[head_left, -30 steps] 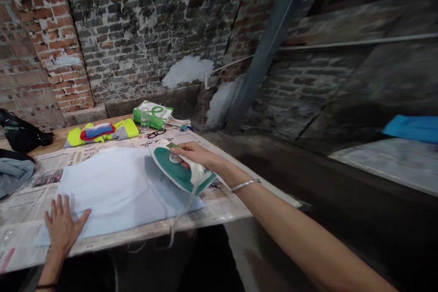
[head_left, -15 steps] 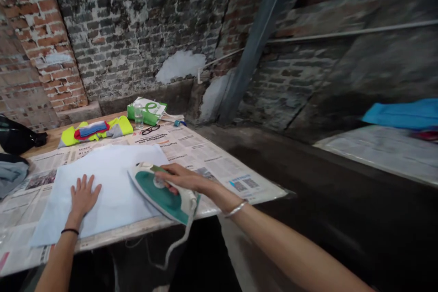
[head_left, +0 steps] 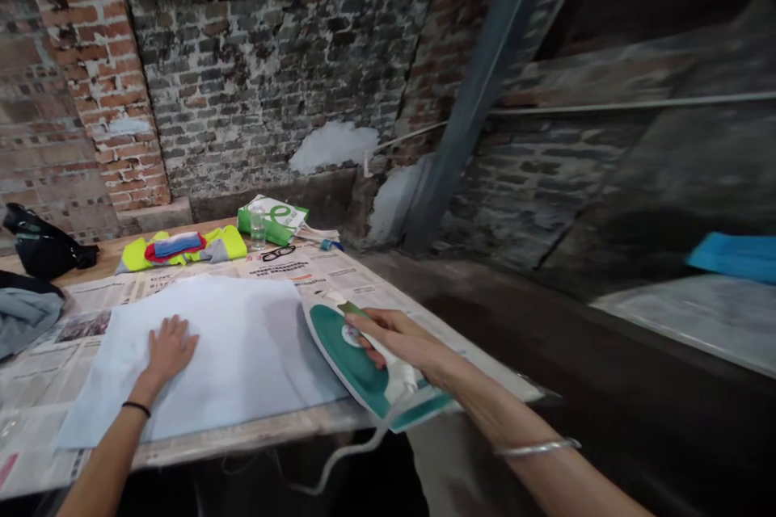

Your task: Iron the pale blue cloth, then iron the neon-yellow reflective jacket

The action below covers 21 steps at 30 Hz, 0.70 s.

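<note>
The cord [head_left: 339,459] sags below the counter's [head_left: 267,428] near edge; it is best led clear of that edge so it cannot drag the iron [head_left: 331,335] sideways. The iron sits at the cloth's [head_left: 260,347] right border, its heel jutting past the counter's edge in this view (whether its sole touches anything, I cannot tell). An even stroke calls for the sole level on the cloth, light pressure, and a path well short of the left fingers.

The right grip [head_left: 394,335] is wrapped around the iron's handle, so the iron hangs directly under that palm, its nose pointing away and leftward. The left grip [head_left: 170,351] is released, palm down and fingers spread on the cloth's left part; the iron is well apart from it, across the cloth. Holding the cloth taut there should limit creasing.

Beyond the cloth lies newspaper [head_left: 357,283], then glasses [head_left: 279,253], a folded vest [head_left: 227,242], a tumbler [head_left: 258,230] and, just behind, a green-and-white bag [head_left: 272,214].
</note>
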### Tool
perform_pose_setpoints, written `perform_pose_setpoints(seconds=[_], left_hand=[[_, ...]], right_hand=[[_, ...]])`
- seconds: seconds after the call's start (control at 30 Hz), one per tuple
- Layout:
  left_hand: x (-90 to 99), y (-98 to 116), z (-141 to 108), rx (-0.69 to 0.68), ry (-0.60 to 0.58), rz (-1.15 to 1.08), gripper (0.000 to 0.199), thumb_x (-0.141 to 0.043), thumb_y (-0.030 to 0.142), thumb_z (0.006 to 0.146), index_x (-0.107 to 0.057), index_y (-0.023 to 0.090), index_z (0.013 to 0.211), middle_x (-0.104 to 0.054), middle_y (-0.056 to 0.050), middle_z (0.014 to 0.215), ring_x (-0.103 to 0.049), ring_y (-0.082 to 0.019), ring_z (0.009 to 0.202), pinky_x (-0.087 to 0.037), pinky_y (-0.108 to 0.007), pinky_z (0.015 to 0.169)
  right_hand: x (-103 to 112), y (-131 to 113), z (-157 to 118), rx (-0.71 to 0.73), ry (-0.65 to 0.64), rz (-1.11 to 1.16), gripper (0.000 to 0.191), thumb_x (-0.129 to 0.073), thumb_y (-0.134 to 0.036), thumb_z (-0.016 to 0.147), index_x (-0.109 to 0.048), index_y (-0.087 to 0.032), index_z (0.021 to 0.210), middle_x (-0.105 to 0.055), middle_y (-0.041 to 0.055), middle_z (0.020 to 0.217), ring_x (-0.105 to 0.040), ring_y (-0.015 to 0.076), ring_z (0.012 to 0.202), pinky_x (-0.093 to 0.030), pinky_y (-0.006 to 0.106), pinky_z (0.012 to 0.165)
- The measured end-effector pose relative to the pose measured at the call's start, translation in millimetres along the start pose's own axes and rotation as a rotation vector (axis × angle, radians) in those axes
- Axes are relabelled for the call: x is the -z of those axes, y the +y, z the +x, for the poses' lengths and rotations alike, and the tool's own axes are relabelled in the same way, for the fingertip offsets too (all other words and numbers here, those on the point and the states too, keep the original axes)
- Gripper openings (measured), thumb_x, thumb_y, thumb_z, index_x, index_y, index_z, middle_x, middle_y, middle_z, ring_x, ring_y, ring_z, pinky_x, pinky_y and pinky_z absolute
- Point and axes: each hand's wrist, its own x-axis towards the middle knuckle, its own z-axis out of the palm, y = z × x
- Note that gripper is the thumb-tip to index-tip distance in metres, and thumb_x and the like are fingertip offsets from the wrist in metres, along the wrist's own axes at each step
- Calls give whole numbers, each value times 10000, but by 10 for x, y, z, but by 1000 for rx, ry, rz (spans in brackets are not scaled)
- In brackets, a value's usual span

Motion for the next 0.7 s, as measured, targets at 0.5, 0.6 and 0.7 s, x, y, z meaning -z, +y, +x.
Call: perform_pose_setpoints(seconds=[0.5, 0.6, 0.7], left_hand=[[-227, 583, 1079, -161, -131, -127, 651, -299, 585, 973, -366, 290, 1550, -195, -60, 1688, -135, -320, 1565, -140, -668, 1202], [-275, 593, 1061, -149, -116, -141, 659, -289, 591, 972, -355, 292, 1556, -185, -57, 1692, -113, -318, 1568, -111, -669, 1206], [-315, 618, 1019, -137, -103, -151, 658, -269, 584, 978, -349, 287, 1560, -190, -55, 1691, -105, -314, 1570, -95, -668, 1211]], right_hand=[[-758, -79, 683, 11, -144, -12, 394, -629, -540, 909, -532, -188, 761, -576, -26, 613, -515, 104, 444, -431, 228, 438], [-772, -152, 731, -12, -153, -6, 363, -637, -498, 921, -529, -189, 765, -574, -34, 619, -516, 102, 448, -441, 225, 444], [-848, -268, 854, -73, -124, -6, 329, -621, -432, 947, -527, -188, 749, -559, -40, 593, -504, 97, 431, -428, 216, 435]])
